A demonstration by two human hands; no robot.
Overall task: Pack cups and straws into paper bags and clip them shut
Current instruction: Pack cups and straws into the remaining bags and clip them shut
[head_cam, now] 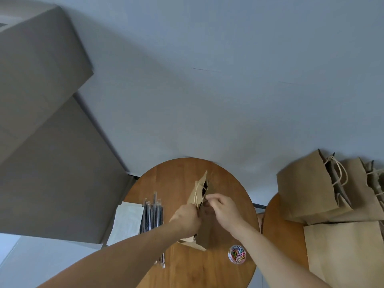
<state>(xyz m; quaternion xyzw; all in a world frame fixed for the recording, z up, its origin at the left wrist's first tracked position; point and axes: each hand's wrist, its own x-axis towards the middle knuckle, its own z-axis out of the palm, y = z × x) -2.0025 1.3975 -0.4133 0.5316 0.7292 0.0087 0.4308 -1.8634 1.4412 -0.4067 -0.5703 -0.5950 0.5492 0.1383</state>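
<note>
L hand [188,219] grips paper bag [197,194] — R hand [224,208] pinches its top.

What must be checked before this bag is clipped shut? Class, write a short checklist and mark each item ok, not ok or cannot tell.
1. The paper bag is held at its top by the left hand and the right hand: ok.
2. The bag mouth is pressed fully flat: not ok, a dark gap shows at the far end.
3. Cup and straw are inside: cannot tell.
4. The paper clips sit close by the right forearm: ok.
5. A clip is already in the fingers: cannot tell.
</note>
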